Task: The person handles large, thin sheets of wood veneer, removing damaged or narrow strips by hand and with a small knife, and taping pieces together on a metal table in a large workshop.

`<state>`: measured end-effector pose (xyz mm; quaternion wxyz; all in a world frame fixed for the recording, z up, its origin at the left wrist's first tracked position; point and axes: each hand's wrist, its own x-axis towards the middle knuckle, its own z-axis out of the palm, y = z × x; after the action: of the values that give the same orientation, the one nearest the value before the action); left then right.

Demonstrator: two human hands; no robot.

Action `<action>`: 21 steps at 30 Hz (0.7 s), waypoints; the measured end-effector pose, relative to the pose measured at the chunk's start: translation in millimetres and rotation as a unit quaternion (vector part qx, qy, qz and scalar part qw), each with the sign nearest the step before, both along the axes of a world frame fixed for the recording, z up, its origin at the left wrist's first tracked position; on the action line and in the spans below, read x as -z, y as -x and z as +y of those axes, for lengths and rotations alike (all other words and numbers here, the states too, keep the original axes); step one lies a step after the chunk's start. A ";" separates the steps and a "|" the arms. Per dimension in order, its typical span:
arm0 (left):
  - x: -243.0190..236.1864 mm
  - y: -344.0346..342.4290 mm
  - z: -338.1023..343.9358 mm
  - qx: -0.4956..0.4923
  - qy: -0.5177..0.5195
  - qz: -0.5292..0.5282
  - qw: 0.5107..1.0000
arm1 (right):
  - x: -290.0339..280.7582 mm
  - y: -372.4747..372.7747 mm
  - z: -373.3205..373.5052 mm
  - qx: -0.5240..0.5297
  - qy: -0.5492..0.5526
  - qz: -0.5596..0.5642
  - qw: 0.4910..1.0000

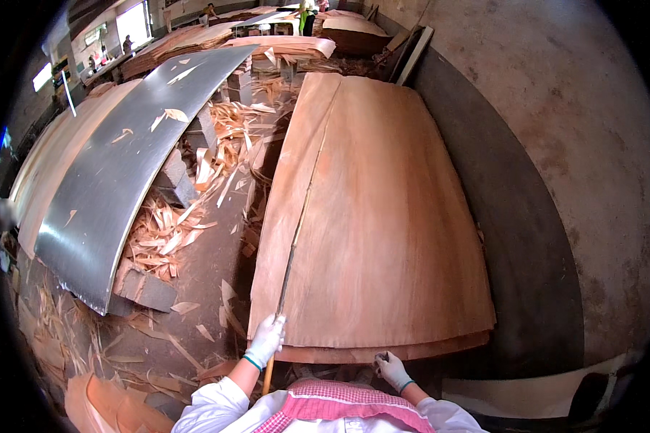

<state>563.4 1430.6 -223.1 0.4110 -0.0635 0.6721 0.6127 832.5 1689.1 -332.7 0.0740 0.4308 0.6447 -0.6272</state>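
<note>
A long thin wooden pole (289, 268) lies lengthwise over a stack of reddish-brown wood veneer sheets (383, 216), near the stack's left side. My left hand (267, 337), in a white glove with a green cuff, is wrapped round the pole close to its near end. The pole's butt sticks out below that hand, towards my body. At the near edge of the stack is my gloved right hand (392, 369), its fingers curled and dark at the tips. Whether those fingers pinch anything is too small to make out.
A shiny metal-topped table (130, 159) on concrete blocks (148, 289) stands to the left. Veneer scraps (166, 231) litter the floor between it and the stack. A wall (556, 144) rises on the right. More veneer stacks (282, 47) and a person (307, 16) are far back.
</note>
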 end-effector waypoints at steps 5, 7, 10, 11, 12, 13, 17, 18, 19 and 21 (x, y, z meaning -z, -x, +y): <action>-9.3 20.6 14.8 0.013 0.001 0.035 0.999 | -5.4 -2.2 -2.7 0.022 0.005 -0.006 1.000; -17.8 32.8 27.0 0.015 -0.012 0.027 0.999 | 4.6 -6.0 -0.4 0.029 0.002 0.002 1.000; -17.7 68.6 47.2 -0.001 -0.038 0.061 0.997 | 5.9 -8.0 -1.0 0.030 0.005 0.009 0.999; -24.4 90.9 57.6 -0.002 -0.065 0.087 0.994 | 2.2 -6.6 -1.5 0.032 0.010 0.006 0.999; -37.8 111.7 72.2 -0.011 -0.080 0.123 0.989 | 1.1 -6.2 -1.3 0.033 0.011 0.004 0.999; -49.6 130.5 86.8 -0.023 -0.094 0.156 0.983 | 1.3 -8.5 -0.5 0.014 0.003 -0.007 1.000; -53.2 192.8 110.6 -0.042 -0.132 0.094 0.986 | -10.9 -7.0 -0.3 -0.008 -0.007 -0.008 1.000; -55.7 196.9 107.6 -0.044 -0.128 0.082 0.987 | -11.8 -8.6 -0.7 -0.008 -0.009 -0.012 1.000; -58.1 200.9 100.2 -0.057 -0.101 0.107 0.987 | -12.3 -8.9 -1.6 0.000 -0.011 -0.007 1.000; -48.4 197.4 74.3 -0.077 -0.083 0.127 0.985 | -16.8 -16.6 -7.1 0.002 -0.004 -0.020 1.000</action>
<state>366.0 1505.0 -174.6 0.2777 -0.0030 0.6587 0.6993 849.1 1681.9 -315.9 0.0841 0.4444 0.6446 -0.6164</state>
